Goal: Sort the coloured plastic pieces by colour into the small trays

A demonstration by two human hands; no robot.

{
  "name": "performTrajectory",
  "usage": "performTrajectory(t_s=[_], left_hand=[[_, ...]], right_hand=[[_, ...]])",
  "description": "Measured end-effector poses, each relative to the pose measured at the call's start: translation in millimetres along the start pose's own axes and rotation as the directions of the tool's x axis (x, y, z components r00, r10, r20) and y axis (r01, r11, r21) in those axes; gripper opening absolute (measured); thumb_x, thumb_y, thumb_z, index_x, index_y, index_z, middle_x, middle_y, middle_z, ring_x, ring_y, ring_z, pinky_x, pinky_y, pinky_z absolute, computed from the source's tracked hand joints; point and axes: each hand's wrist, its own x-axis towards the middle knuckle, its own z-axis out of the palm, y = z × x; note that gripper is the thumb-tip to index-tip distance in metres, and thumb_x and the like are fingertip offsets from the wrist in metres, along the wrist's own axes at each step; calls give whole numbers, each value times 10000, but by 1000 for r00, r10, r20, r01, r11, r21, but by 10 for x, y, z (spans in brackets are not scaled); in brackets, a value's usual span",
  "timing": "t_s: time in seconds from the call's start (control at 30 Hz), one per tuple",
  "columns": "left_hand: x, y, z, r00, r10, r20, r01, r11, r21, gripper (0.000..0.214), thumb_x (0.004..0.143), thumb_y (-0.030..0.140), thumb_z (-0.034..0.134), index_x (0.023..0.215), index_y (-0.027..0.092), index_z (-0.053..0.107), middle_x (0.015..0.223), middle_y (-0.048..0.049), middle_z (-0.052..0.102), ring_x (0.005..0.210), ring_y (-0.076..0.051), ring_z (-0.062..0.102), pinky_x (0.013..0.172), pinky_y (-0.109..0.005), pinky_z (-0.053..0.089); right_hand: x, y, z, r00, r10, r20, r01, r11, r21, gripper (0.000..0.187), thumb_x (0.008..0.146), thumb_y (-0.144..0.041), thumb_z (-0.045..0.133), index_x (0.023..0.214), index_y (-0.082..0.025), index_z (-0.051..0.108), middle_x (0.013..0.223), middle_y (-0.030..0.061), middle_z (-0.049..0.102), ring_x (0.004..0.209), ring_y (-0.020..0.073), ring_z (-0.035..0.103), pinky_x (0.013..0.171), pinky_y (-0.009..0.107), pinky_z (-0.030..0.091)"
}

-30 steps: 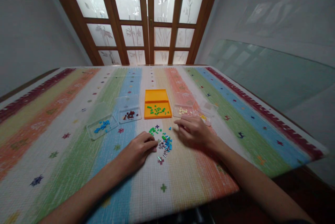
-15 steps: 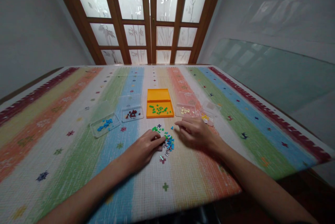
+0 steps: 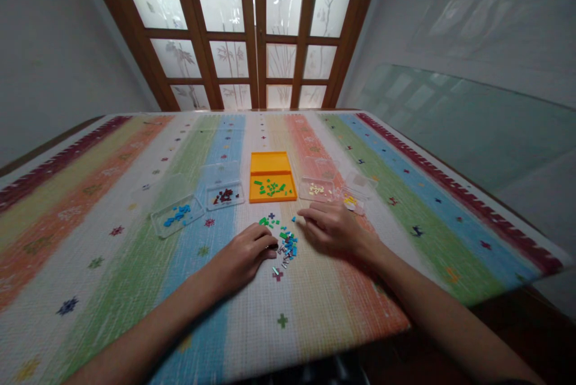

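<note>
A small heap of tiny coloured pieces point(image 3: 283, 243), green, blue and grey, lies on the striped tablecloth point(image 3: 315, 307) in front of me. My left hand point(image 3: 243, 255) rests just left of the heap, fingers curled, thumb and fingertips pinched at a dark piece at the heap's edge. My right hand point(image 3: 332, 227) lies palm down right of the heap, fingers loosely bent and pointing left, nothing visible in it. Beyond the heap stands an orange tray point(image 3: 272, 164) holding green pieces.
Clear boxes flank the orange tray: one with blue pieces point(image 3: 176, 217), one with dark red pieces point(image 3: 224, 196), one with pale pieces point(image 3: 317, 191), one with yellow pieces point(image 3: 352, 201). The table's right edge point(image 3: 517, 241) runs close to a wall. Frosted glass doors point(image 3: 256, 31) stand behind.
My left hand's fingertips drew back slightly from the heap into a pinch at its left edge. The right hand stayed in place; the view shifted a little.
</note>
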Motion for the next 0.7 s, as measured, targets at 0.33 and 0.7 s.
performTrajectory(t_s=[0.33,0.7], left_hand=[[4,-39,-8,998,54,34,-54,998,18,291,1029,127,453,1210,188,671,997,-98,617,901,-206,581,791,-343,540],[20,1,-1,999,43,31,-42,999,-13,152,1059,177,462,1051,171,614,995,-85,669,930,-215,596,842,-375,536]], right_hand=[[23,-9,-6,1000,-27,0,27,999,-31,245,982,-214,501,826,-194,690,682,39,650,610,158,528,581,328,347],[31,-8,13,999,-27,-28,27,999,-21,243,984,-205,505,833,-185,694,686,40,660,610,156,535,588,333,336]])
